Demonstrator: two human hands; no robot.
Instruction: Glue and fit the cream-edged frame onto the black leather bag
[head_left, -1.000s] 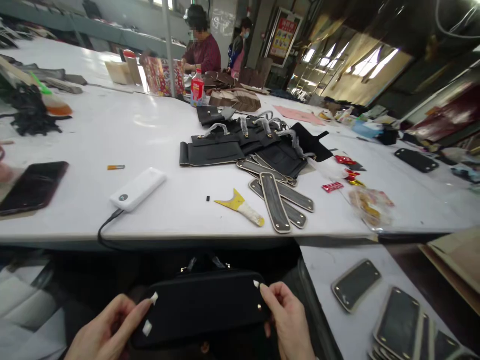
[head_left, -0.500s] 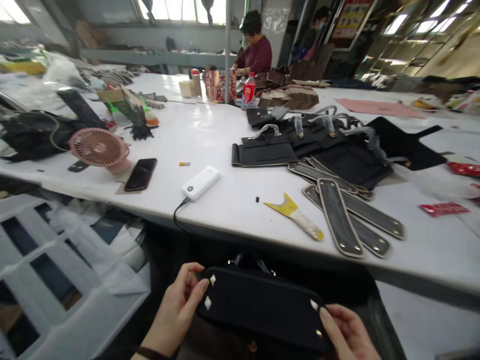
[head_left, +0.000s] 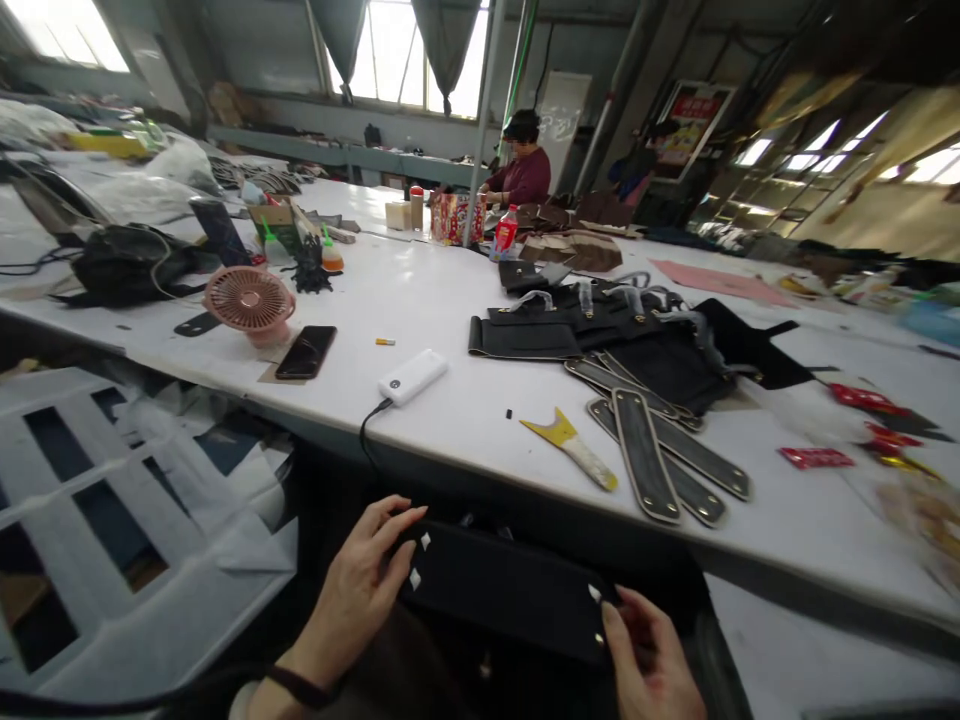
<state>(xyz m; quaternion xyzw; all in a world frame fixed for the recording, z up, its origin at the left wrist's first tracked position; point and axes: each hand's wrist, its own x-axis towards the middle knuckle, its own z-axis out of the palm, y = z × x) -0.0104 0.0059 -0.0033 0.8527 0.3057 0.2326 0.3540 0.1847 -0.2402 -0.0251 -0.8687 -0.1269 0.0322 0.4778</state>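
Observation:
I hold a black bag [head_left: 506, 595] bottom-up below the table edge, its flat base toward me. My left hand [head_left: 360, 590] grips its left end, where two small white paper scraps cover the metal feet. My right hand [head_left: 649, 660] grips the right end beside another white scrap and a bare brass stud. On the white table [head_left: 420, 290] ahead lie several long black base strips with studs [head_left: 645, 465], a pile of black bag panels with wrapped handles [head_left: 600, 325] and a yellow-handled scraper [head_left: 574, 448].
A white power bank [head_left: 412, 376] with a cable, a black phone [head_left: 306, 352], a pink desk fan [head_left: 249, 300] and a small lighter [head_left: 385, 342] sit left of centre. Red wrappers [head_left: 816, 458] lie at right. A person [head_left: 523, 170] works at the far end. White crates [head_left: 112, 520] stand lower left.
My view has swung left and lifted, bringing the fan and crates into sight. The bag sits a little lower in frame; both hands keep their grip on its ends.

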